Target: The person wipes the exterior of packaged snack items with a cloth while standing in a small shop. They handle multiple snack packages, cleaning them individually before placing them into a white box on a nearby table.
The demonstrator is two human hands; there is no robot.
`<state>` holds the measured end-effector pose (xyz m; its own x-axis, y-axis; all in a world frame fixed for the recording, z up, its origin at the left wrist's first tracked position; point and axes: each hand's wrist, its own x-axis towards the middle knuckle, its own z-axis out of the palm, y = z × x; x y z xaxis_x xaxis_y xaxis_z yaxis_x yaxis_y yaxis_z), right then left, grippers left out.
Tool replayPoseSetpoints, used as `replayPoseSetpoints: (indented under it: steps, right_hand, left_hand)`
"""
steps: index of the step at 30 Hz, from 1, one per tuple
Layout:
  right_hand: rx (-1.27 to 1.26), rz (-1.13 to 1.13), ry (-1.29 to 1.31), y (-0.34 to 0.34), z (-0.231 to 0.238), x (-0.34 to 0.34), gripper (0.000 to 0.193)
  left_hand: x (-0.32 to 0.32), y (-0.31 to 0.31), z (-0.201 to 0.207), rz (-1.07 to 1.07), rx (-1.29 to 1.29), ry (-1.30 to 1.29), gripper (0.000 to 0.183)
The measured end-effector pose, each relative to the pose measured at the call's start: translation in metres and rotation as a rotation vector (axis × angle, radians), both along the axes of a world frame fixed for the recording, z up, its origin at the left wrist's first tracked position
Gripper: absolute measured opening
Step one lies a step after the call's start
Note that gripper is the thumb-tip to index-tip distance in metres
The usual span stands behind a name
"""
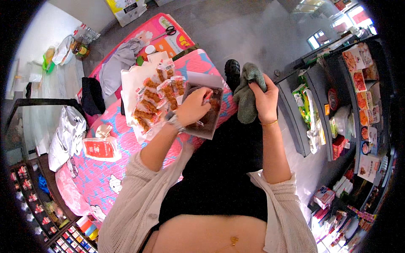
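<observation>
1. Rectangular open grey cardboard box (204, 79) lies at the right edge of the pink-and-blue quilt (97, 177).
2. Left hand (195, 107) dips inside, fingers bent; I cannot tell if they pinch anything.
3. Right hand (266, 100) pinches fuzzy grey-green fabric (246, 103) right of the quilt.
4. Clear brown-filled packets (148, 105) lie over the quilt.

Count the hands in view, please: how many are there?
2: the left hand reaches into the open box on the left, and the right hand grips the grey-green fuzzy item. No other hands show.
</observation>
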<state>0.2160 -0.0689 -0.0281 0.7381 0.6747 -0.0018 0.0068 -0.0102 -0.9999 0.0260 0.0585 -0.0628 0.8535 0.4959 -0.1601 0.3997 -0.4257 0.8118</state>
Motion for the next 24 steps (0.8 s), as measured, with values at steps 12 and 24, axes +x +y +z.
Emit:
replayPoseSetpoints:
  steps: [12,24]
  right_hand:
    - [-0.017,-0.009,0.178,-0.022,-0.013,-0.009,0.030]
    - [-0.013,0.072,0.132,-0.025,-0.005,-0.039,0.028]
  left_hand:
    - [-0.064,0.081,-0.020,0.765,-0.237,-0.231,0.026]
    - [-0.113,0.133,-0.160,0.642,0.147,0.352,0.036]
